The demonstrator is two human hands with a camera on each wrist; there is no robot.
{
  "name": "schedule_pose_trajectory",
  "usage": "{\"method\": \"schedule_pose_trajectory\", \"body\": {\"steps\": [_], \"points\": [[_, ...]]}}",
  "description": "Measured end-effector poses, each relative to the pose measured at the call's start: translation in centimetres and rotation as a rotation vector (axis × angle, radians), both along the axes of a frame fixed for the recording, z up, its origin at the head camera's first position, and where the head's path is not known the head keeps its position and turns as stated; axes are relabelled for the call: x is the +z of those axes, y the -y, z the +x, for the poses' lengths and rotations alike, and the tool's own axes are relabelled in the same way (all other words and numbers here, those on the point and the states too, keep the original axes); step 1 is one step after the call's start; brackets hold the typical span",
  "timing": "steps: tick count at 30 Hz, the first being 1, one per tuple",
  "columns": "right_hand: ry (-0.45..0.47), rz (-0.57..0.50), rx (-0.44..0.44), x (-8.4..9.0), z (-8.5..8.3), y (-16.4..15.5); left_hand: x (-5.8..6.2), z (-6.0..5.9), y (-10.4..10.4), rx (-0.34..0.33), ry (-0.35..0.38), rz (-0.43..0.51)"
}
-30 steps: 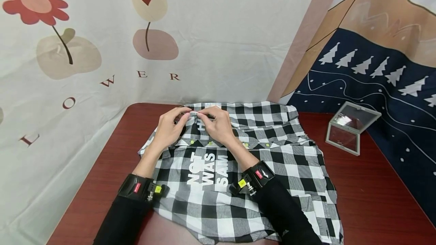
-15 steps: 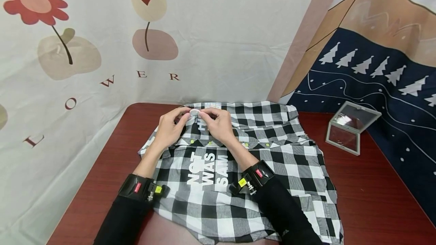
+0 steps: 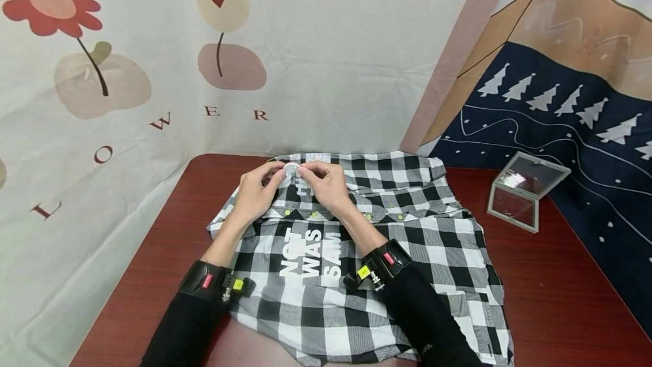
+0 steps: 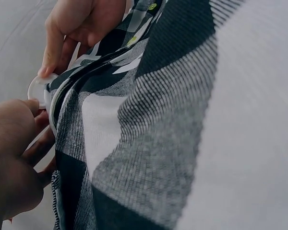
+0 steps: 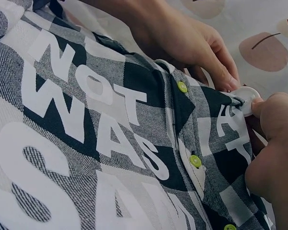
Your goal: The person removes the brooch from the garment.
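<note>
A black-and-white checked shirt (image 3: 407, 254) with white lettering and yellow-green buttons (image 5: 195, 161) lies spread out, its lettering sideways in the head view. At its far edge, both hands pinch a small white round disc (image 5: 248, 97). My left hand (image 3: 254, 191) holds the disc's left side between thumb and fingers. From the right, my right hand (image 3: 328, 186) pinches the opposite side. In both wrist views the disc stands right at the shirt's fabric. Other fingers of each hand go under the cloth, partly hidden.
The shirt covers much of a red-brown table (image 3: 565, 293). On the table's right stands an opened, hinged two-panel case (image 3: 527, 191) with a pale frame. A white flower-print cloth (image 3: 331, 72) hangs behind, and a navy cloth (image 3: 601, 186) with trees hangs at right.
The white disc has tilted, from edge-on a second ago to its round face showing. Both hands stay almost in place; the shirt and case have not moved.
</note>
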State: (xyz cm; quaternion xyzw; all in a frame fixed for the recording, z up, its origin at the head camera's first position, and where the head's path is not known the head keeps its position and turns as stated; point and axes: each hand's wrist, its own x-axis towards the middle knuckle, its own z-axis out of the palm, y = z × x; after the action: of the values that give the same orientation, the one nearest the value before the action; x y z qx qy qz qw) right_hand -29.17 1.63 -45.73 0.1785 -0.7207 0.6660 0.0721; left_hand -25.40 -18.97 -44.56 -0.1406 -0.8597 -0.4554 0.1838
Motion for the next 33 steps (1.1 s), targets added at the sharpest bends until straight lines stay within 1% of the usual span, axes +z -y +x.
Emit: {"method": "schedule_pose_trajectory", "body": {"steps": [7,20,26,33], "points": [[-0.005,0.003,0.012,-0.09,0.0,-0.13,-0.09,0.01,-0.18,0.011,0.008,0.011],[-0.002,0.047,0.01,-0.19,-0.08,-0.19,-0.08,0.06,-0.28,0.03,0.016,0.003],[-0.014,0.076,0.031,-0.1,0.02,-0.28,-0.15,0.06,-0.29,0.039,0.014,-0.001],[-0.021,0.125,0.061,-0.04,0.18,-0.23,-0.18,0.03,-0.3,0.032,0.022,0.016]]}}
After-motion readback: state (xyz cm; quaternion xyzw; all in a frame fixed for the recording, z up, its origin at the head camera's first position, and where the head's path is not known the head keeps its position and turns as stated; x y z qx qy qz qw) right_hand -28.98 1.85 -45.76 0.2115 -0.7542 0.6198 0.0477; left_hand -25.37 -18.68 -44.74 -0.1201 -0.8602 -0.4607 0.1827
